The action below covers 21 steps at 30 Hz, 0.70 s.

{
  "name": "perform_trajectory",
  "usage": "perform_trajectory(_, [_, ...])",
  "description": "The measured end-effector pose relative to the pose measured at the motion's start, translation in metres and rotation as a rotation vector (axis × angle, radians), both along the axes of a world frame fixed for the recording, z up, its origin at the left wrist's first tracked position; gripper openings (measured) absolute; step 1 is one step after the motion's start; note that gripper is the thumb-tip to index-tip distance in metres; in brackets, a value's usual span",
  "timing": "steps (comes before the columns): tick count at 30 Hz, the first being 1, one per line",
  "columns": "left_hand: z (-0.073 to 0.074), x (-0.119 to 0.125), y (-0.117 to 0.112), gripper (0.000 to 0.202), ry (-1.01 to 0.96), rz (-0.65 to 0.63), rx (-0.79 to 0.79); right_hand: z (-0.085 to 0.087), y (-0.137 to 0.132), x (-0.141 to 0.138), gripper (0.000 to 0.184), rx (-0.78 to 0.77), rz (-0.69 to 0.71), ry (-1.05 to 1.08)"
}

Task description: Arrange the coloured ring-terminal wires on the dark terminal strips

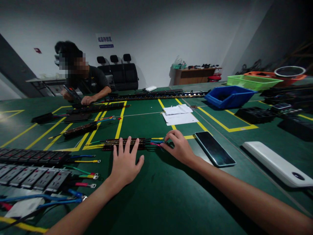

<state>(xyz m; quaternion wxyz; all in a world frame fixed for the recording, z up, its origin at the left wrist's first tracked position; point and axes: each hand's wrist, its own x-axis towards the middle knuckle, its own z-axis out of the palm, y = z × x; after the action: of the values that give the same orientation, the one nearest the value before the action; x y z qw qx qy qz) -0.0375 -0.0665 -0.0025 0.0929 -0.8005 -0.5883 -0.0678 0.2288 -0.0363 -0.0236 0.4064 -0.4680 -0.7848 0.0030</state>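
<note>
An open power strip, dark with brass-coloured rails along it, lies on the green table in front of me. My left hand rests on it with fingers spread, covering part of its middle. Coloured wires come out of its right end, and a few more show at its left end. At the tips of the right-hand wires, my right hand is bent into a pinch, thumb and forefinger closed on them. Those fingers partly hide the wire ends. Just right of this hand lies a phone.
Socket strips with lugged wires fill the near left. Beyond are another open strip, paper sheets, a blue bin and a green basket. A white device lies right. Across the table, a person holds a tool.
</note>
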Motion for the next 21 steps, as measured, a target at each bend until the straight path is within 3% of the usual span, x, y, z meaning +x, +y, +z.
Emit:
perform_trajectory(5, [0.0001, 0.0003, 0.0001, 0.069, 0.012, 0.002, 0.007, 0.0012, -0.0014, -0.0004, 0.027, 0.067, 0.038, -0.052])
perform_trajectory(17, [0.0017, 0.0017, 0.0, 0.069, 0.024, 0.007, 0.0, 0.0063, -0.0036, -0.0014, 0.02, -0.033, 0.014, -0.026])
perform_trajectory(21, [0.0018, 0.0023, -0.0002, 0.069, 0.027, 0.009, 0.001, 0.0047, -0.0022, -0.0005, 0.032, -0.006, 0.045, -0.041])
